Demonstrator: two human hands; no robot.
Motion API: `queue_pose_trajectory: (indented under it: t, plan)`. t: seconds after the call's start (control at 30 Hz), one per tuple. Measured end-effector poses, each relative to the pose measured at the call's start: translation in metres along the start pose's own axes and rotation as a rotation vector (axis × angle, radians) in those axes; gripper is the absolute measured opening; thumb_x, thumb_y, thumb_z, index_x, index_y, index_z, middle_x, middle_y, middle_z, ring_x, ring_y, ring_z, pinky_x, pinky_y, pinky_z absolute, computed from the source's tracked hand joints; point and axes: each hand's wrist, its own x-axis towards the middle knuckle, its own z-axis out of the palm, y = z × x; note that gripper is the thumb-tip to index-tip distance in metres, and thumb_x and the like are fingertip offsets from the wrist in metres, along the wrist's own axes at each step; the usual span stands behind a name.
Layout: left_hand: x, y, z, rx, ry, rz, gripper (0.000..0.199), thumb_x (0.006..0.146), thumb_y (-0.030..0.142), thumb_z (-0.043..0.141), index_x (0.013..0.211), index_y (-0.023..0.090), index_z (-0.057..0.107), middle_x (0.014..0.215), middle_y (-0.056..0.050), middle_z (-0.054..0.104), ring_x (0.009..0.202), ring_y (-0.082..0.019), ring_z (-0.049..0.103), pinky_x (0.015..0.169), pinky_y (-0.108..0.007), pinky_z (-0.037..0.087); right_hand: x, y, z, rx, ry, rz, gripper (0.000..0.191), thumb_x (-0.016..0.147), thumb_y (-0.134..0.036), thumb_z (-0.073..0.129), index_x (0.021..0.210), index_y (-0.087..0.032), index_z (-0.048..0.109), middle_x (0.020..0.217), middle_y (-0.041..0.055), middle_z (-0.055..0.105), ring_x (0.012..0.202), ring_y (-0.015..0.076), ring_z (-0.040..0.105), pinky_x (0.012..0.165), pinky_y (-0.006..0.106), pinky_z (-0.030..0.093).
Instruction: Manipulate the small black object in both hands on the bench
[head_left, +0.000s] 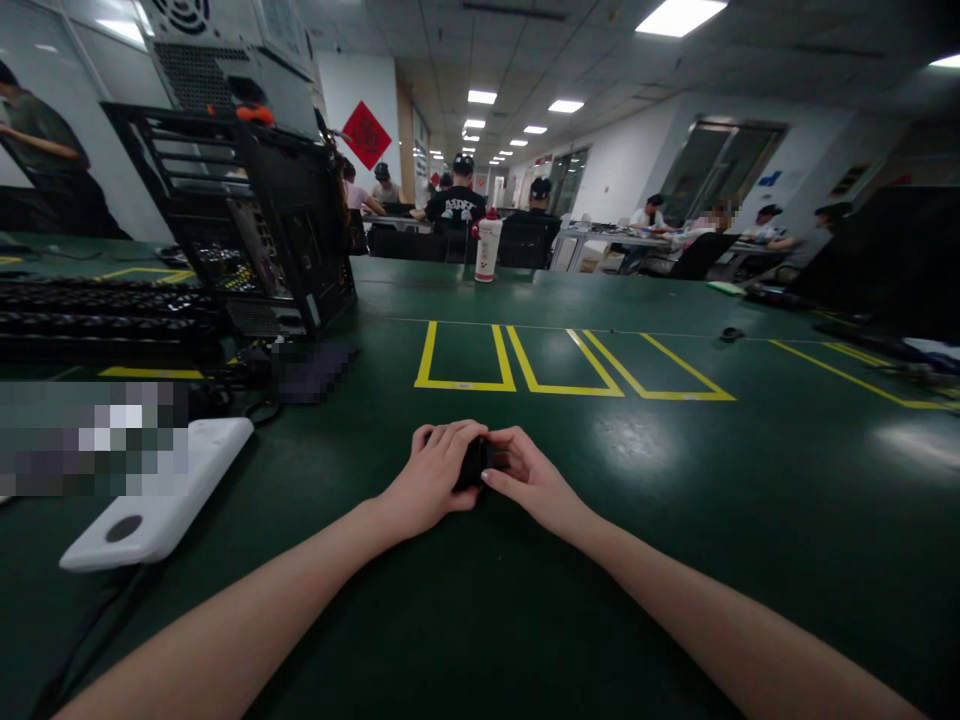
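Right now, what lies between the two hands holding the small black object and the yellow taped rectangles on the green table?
Bare green table only, in the head view. Left hand and right hand clasp the small black object; nothing lies before the yellow taped rectangles.

Two bare forearms — no sleeves in view

The left hand (435, 470) and right hand (525, 475) wear no gloves, rings or watch; both arms enter from the frame's lower corners — nails short, pale-tipped.
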Motion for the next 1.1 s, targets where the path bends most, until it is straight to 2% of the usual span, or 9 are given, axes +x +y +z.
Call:
queue_pose_trajectory:
  t: [0.27,0.47,0.67,0.83,1.0,1.1]
  plan:
    - [-0.0001,-0.0061,0.0079,0.01,0.042,-0.009,0.063,0.068,0.018,0.059,0.122,0.022,0.026,0.122,-0.008,0.042,0.112,-0.025,0.04,0.094,-0.044,0.024,0.0018,0.0011,0.0005,0.029,0.0,-0.033,0.021,0.078,-0.021,0.055,0.096,-0.023,0.044,0.099,0.0013,0.051,0.099,0.0158,0.052,0.087,0.035,0.043]
    - [0.0003,-0.0046,0.0069,-0.002,0.032,0.0,0.061,0.069,0.018,0.059,0.121,0.022,0.027,0.122,-0.008,0.043,0.111,-0.024,0.04,0.094,-0.043,0.024,0.0021,0.0016,-0.0002,0.016,-0.004,-0.009,0.032,0.078,-0.018,0.055,0.107,-0.024,0.043,0.109,0.0029,0.049,0.104,0.0162,0.05,0.091,0.035,0.041]
    - [-0.0001,-0.0074,0.0106,0.011,0.06,0.003,0.064,0.066,0.017,0.061,0.12,0.023,0.027,0.121,-0.008,0.043,0.11,-0.025,0.041,0.092,-0.044,0.024,0.0006,0.0019,-0.001,0.009,-0.026,-0.033,0.03,0.075,-0.016,0.059,0.099,-0.023,0.043,0.104,0.0017,0.05,0.103,0.0163,0.051,0.088,0.035,0.043]
    - [-0.001,-0.0074,0.01,0.012,0.059,-0.004,0.063,0.067,0.019,0.061,0.121,0.023,0.027,0.122,-0.008,0.043,0.109,-0.025,0.042,0.093,-0.043,0.024,0.0012,0.0023,0.0002,-0.008,0.001,-0.027,0.02,0.08,-0.022,0.053,0.099,-0.023,0.044,0.099,0.0013,0.052,0.099,0.0151,0.052,0.088,0.035,0.043]
    - [-0.0007,-0.0062,0.009,0.006,0.047,-0.005,0.061,0.069,0.02,0.059,0.121,0.023,0.027,0.122,-0.008,0.043,0.111,-0.025,0.041,0.094,-0.044,0.024,0.002,0.0009,-0.0003,-0.019,0.011,0.016,0.032,0.08,-0.022,0.053,0.11,-0.024,0.043,0.109,0.0028,0.05,0.105,0.0164,0.05,0.093,0.037,0.04]
    - [-0.0006,-0.0064,0.0086,0.006,0.048,-0.003,0.062,0.069,0.02,0.06,0.121,0.023,0.027,0.122,-0.008,0.043,0.111,-0.025,0.041,0.094,-0.045,0.024,0.0023,0.0012,-0.0014,0.003,-0.014,0.017,0.03,0.077,-0.021,0.056,0.105,-0.023,0.045,0.109,0.0035,0.051,0.106,0.0174,0.049,0.093,0.039,0.04]
